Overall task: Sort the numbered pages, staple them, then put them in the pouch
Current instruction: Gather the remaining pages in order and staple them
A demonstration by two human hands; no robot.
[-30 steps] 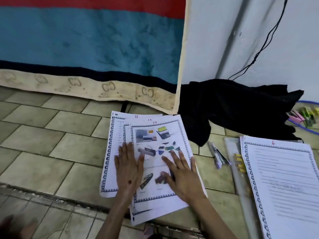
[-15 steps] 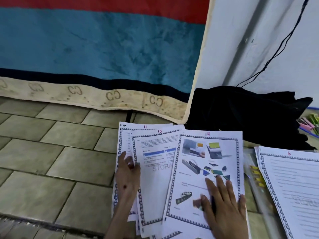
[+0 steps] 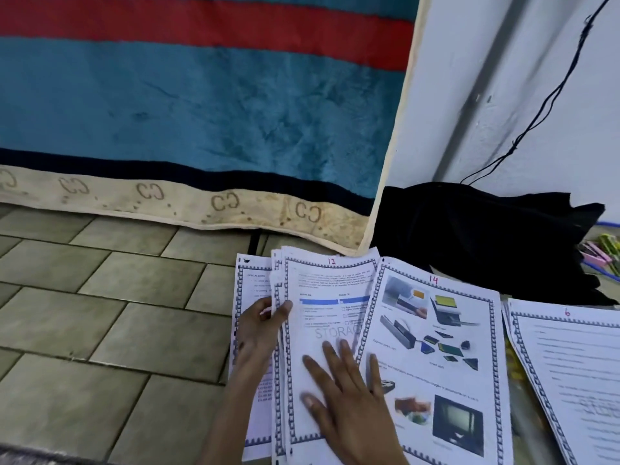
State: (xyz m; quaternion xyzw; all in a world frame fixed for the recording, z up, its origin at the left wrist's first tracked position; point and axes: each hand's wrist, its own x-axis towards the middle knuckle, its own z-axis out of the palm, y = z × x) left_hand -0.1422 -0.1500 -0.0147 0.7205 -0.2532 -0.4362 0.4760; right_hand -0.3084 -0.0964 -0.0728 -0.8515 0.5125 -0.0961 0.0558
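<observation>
The right hand (image 3: 349, 401) lies flat on page 12 (image 3: 322, 333), fingers straight and spread, pressing it to the floor (image 3: 100, 323). Just left, the left hand (image 3: 260, 327) pinches the left edge of that same sheet, thumb on top and the other fingers tucked under the edge, on the sheet below. The pages are fanned on the floor: a bottom sheet (image 3: 250, 286) pokes out at the left, its number hidden; page 12 lies over it; page 14 (image 3: 432, 347) overlaps page 12's right edge. To the right, apart from the fan, lies the stack topped by page 6 (image 3: 570, 364).

The step in hand looks like sorting: working out where 12 goes. To do it well, keep the flat hand light so the sheet slides rather than buckles, and lift with the pinching hand only once the number on the sheet underneath can be read. Keep the red numbers at the top edges in sight. Slide each sheet by its edge, not its middle, so the thin paper does not crease. Before stapling, the edges will need squaring; they are well askew now.

Beyond the fan, a black cloth (image 3: 486, 243) is heaped against the wall (image 3: 469, 95), and a striped blanket (image 3: 184, 112) hangs down to the floor. I cannot pick out a stapler or pouch with any certainty.
</observation>
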